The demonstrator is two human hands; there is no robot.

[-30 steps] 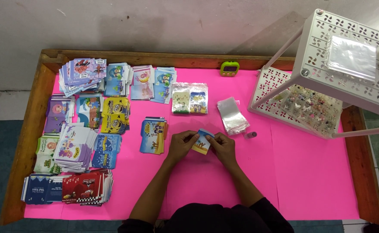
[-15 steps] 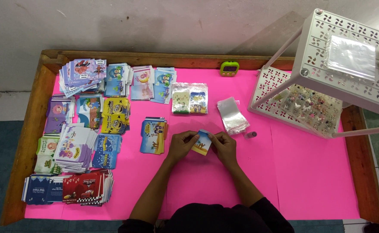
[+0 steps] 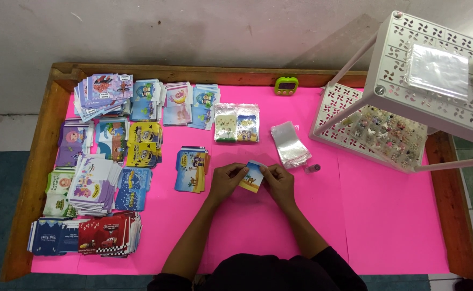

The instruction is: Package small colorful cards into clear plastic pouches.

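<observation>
Two hands meet over the middle of the pink table [image 3: 387, 226]. Left hand [image 3: 227, 180] and right hand [image 3: 278, 182] both pinch one small card [image 3: 252, 177], fingertips closed on its left and right edges; card sits tilted, held just above the surface, blue and yellow print facing up.

Just left of the left hand lies a short card stack [image 3: 192, 169] in blue and yellow. Toward the far edge, near centre, two bagged cards [image 3: 237, 123] lie side by side. Right of them, a pile of clear sleeves [image 3: 290, 143] lies tilted, near the right hand. Small pink-capped bottle [image 3: 312, 168] lies just beside the sleeves, right of the right hand.

Many card piles fill the left side: purple ones [image 3: 103, 91] at the far left corner, yellow ones [image 3: 144, 143] further in, red ones [image 3: 107, 235] and dark blue ones [image 3: 50, 236] at the near left corner. Green timer [image 3: 286, 84] stands on the far edge. White perforated rack [image 3: 436, 64] stands at the far right corner, clear sleeves on its top shelf, small trinkets on the lower shelf. Wooden frame [image 3: 37, 178] rims the table.
</observation>
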